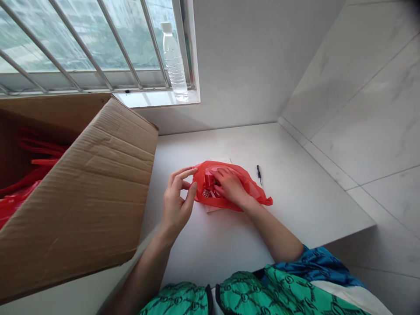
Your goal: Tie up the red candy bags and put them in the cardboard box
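A red plastic bag (249, 186) lies on the white table with its mouth spread wide. Red printed packets (210, 180) show inside it. My left hand (180, 199) is at the bag's left rim, fingers curled and thumb tip against the plastic, seeming to pinch the edge. Inside the mouth, my right hand (231, 186) rests over the packets with fingers extended and thumb apart; its fingertips touch the contents. Whether it grips a packet cannot be made out. A pale printed sheet (213, 210) sticks out from beneath the bag.
A large open cardboard box (98, 188) stands at the left with red bags (19, 197) inside. Right of the plastic bag lies a black pen-like tool (259, 172). A water bottle (175, 65) stands on the sill by the barred window. Walls border the table (311, 192) behind and right.
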`<action>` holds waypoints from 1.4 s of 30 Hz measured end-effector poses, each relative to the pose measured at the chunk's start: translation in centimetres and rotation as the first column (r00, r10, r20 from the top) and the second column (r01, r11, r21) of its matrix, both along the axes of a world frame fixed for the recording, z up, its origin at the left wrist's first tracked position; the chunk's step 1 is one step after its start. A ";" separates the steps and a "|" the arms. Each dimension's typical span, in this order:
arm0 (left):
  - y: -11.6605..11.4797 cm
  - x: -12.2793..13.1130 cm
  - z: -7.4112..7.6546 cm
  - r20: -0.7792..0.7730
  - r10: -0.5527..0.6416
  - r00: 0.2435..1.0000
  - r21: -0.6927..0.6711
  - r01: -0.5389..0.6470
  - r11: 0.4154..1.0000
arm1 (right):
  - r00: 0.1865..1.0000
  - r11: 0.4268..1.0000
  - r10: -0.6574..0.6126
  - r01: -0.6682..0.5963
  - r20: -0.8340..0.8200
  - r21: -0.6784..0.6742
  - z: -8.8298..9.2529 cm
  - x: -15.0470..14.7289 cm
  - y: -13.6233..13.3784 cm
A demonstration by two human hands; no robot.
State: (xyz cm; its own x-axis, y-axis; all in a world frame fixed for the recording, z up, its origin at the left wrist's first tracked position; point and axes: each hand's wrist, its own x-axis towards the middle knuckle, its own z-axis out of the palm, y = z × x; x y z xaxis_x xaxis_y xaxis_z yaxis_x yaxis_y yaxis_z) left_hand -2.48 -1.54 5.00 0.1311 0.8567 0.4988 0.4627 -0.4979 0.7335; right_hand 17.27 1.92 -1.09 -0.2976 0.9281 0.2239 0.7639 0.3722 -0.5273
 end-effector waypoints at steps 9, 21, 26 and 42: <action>0.0 -0.6 0.2 -0.037 0.039 0.999 0.033 -0.038 0.999 | 0.421 0.892 -0.204 -0.292 -0.884 -0.345 3.5 0.6 -2.7; 0.2 -0.5 0.0 -0.086 0.019 0.996 0.012 -0.018 1.000 | 0.295 0.757 -0.353 -0.468 -0.888 -0.456 3.3 0.3 -3.0; 0.2 -0.6 0.0 -0.082 0.018 0.996 0.010 -0.017 1.000 | 0.341 0.785 -0.285 -0.453 -0.896 -0.422 3.3 0.1 -3.4; 0.0 -0.4 -0.1 -0.086 0.023 0.996 -0.014 -0.024 1.000 | 0.508 0.838 -0.146 -0.393 -0.849 -0.379 4.3 0.0 -4.3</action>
State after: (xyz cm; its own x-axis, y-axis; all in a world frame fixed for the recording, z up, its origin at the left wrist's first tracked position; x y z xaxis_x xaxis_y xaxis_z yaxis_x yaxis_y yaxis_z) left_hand -2.90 -1.55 4.94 0.1529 0.8674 0.4735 0.5355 -0.4754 0.6980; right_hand 17.28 -2.40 3.20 -0.3440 0.9388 -0.0166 -0.1627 -0.0770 -0.9837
